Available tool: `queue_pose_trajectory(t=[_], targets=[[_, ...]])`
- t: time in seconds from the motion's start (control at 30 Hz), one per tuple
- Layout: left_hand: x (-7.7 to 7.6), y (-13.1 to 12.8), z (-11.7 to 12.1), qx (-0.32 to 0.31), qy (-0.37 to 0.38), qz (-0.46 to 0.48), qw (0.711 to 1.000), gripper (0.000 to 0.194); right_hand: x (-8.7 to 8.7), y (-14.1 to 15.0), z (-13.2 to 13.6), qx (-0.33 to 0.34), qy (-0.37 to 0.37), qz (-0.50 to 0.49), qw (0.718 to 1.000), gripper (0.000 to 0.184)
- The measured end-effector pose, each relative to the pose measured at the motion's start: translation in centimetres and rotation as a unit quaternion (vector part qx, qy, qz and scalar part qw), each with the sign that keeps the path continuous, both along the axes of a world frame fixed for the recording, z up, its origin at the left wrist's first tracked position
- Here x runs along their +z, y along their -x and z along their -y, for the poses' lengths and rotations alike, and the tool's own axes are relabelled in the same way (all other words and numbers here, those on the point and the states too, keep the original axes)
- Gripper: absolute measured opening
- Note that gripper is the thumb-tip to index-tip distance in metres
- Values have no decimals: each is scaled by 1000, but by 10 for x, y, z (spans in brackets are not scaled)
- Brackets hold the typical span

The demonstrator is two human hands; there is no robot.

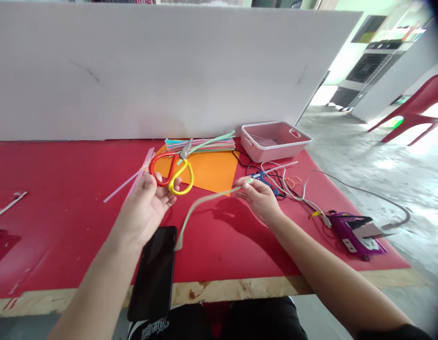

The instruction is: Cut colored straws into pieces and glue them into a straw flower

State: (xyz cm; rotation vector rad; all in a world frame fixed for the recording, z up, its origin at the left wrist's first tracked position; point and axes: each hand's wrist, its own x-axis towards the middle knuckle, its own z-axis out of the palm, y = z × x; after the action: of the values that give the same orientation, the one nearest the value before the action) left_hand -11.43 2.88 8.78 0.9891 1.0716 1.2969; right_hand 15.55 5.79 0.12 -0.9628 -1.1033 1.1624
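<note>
My left hand [150,198] is closed on scissors [185,152] with one red and one yellow handle loop; their blades point away from me. Between the fingertips of my right hand [257,197] is one end of a thin pale green strip [204,197]. The strip bends left and down, its other end close to the right edge of a black phone [155,271]. Just behind my right hand lies a dark blue glue gun [266,181], partly hidden. An orange sheet [213,171] lies flat beyond both hands.
A bundle of coloured strips [208,145] rests at the back beside a pink basket [271,152]. Loose pale strips [123,185] lie left. Cables run right to a purple power strip [358,236]. A white board [176,71] stands behind the red table [70,198].
</note>
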Motion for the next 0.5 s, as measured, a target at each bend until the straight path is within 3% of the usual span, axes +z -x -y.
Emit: queue_pose_trajectory(t=[0.07,0.2,0.33,0.5], targets=[[4,-12,17,-2,-46,16,999,29,8,-6,-1,20,12,-29,999,32],[1,-30,29,-50,-30,77,995,30,21,-10,2,87,63,-42,993,31],[-18,-51,16,-111,27,176,978,33,18,1,7,161,116,-26,980,37],[-49,-71,-3,-174,56,212,960,35,1,20,8,117,100,-64,986,35]])
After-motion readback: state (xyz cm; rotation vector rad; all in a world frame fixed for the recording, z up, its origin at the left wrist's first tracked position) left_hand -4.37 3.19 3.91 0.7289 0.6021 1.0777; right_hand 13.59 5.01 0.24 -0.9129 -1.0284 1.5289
